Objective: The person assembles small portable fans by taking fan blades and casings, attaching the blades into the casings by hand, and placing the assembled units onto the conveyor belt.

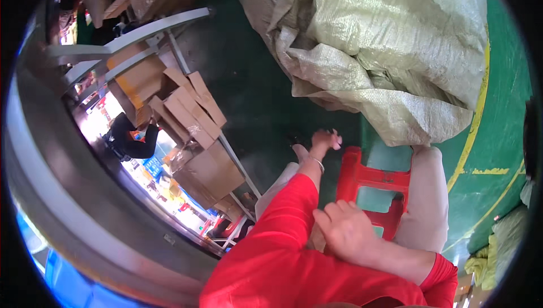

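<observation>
My left hand [324, 140] reaches out over the floor, left of a red plastic stool [352, 169] with openings in its top. Its fingers are closed around something small and pink that I cannot make out. A thin bracelet [317, 164] circles that wrist. Closer to my body, my right hand [349, 233] lies beside my red left sleeve, back upward, with fingers curled under. Whatever its palm may hold is hidden. Beyond the stool, a large crumpled pale woven sack [390, 42] hangs down near my right knee.
To the left, flattened cardboard boxes [195, 118] are stacked in a white metal frame [181, 53]. Past it, another person in dark clothing [136, 141] handles a carton. A grey curved metal edge [107, 206] runs along the left. Yellow lines [472, 132] mark the green floor.
</observation>
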Demonstrator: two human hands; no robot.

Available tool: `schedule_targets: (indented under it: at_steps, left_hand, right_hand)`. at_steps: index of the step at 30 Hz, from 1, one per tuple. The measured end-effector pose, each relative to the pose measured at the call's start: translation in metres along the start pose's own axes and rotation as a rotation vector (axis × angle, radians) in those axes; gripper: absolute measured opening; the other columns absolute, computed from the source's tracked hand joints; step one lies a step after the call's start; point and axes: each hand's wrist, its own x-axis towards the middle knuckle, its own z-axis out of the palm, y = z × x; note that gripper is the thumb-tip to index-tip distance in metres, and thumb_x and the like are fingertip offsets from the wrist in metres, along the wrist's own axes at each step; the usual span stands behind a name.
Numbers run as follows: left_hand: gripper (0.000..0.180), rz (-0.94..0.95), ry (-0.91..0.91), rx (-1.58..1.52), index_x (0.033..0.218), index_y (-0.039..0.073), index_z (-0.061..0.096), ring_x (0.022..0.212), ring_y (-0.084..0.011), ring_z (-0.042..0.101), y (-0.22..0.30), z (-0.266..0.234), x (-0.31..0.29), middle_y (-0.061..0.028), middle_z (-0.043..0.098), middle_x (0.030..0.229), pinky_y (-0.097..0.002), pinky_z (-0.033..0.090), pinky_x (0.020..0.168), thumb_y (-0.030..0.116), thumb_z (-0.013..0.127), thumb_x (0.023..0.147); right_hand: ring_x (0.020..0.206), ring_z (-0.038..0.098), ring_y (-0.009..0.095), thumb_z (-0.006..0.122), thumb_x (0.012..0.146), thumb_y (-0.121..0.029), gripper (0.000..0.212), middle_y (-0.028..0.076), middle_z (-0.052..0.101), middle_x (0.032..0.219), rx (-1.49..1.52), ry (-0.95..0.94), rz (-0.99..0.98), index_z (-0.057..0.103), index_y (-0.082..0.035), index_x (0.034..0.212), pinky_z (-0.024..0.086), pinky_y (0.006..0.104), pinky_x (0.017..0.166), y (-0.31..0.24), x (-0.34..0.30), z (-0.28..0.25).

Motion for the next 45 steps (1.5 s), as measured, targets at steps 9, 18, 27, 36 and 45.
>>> schedule_targets:
  at_steps: [9, 18, 27, 36, 45]
  left_hand:
    - [0.022, -0.048, 0.213, -0.811, 0.087, 0.012, 0.069, 0.096, -0.0247, 0.062, 0.092, 0.014, -0.122, -0.0073, 0.066, 0.097, -0.0342, 0.051, 0.082, 0.028, 0.056, 0.083]
    - [0.007, 0.105, 0.109, -1.462, 0.076, 0.004, 0.059, 0.067, -0.0153, 0.060, 0.191, -0.103, -0.228, -0.0090, 0.063, 0.077, -0.0289, 0.049, 0.062, 0.006, 0.061, 0.081]
    - [0.011, -0.130, 0.655, -2.012, 0.091, -0.001, 0.054, 0.076, -0.0180, 0.061, 0.133, -0.115, -0.290, -0.0088, 0.060, 0.084, -0.0329, 0.055, 0.070, 0.009, 0.051, 0.087]
    - [0.012, -0.106, 0.701, -1.927, 0.086, 0.003, 0.052, 0.076, -0.0146, 0.060, 0.165, -0.158, -0.330, -0.0058, 0.058, 0.082, -0.0297, 0.054, 0.069, 0.012, 0.048, 0.094]
    - [0.025, 0.049, 0.741, -1.895, 0.103, 0.005, 0.055, 0.088, -0.0179, 0.063, 0.165, -0.163, -0.333, -0.0079, 0.063, 0.097, -0.0324, 0.053, 0.081, 0.027, 0.044, 0.099]
  right_hand:
    - [0.084, 0.057, 0.033, 0.068, 0.068, -0.008, 0.025, 0.014, 0.056, 0.083, -0.058, 0.266, 0.180, 0.058, -0.004, 0.091, 0.047, 0.0432, 0.073, 0.037, 0.011, -0.004]
    - [0.093, 0.061, 0.033, 0.068, 0.074, -0.009, 0.031, 0.014, 0.062, 0.096, 0.007, 0.353, 0.239, 0.059, -0.005, 0.104, 0.050, 0.0418, 0.078, 0.064, 0.015, -0.024]
    - [0.093, 0.063, 0.032, 0.066, 0.072, -0.019, 0.028, 0.015, 0.063, 0.097, -0.203, -0.060, -0.004, 0.065, -0.008, 0.098, 0.051, 0.0430, 0.077, 0.039, 0.012, -0.003]
    - [0.085, 0.064, 0.029, 0.075, 0.063, -0.023, 0.034, 0.012, 0.062, 0.094, -0.192, 0.013, -0.028, 0.069, -0.010, 0.093, 0.053, 0.0389, 0.075, 0.036, 0.014, 0.008]
    - [0.082, 0.065, 0.030, 0.076, 0.065, -0.025, 0.032, 0.013, 0.066, 0.083, -0.057, 0.210, 0.020, 0.066, -0.006, 0.089, 0.053, 0.0396, 0.072, 0.036, 0.011, -0.008]
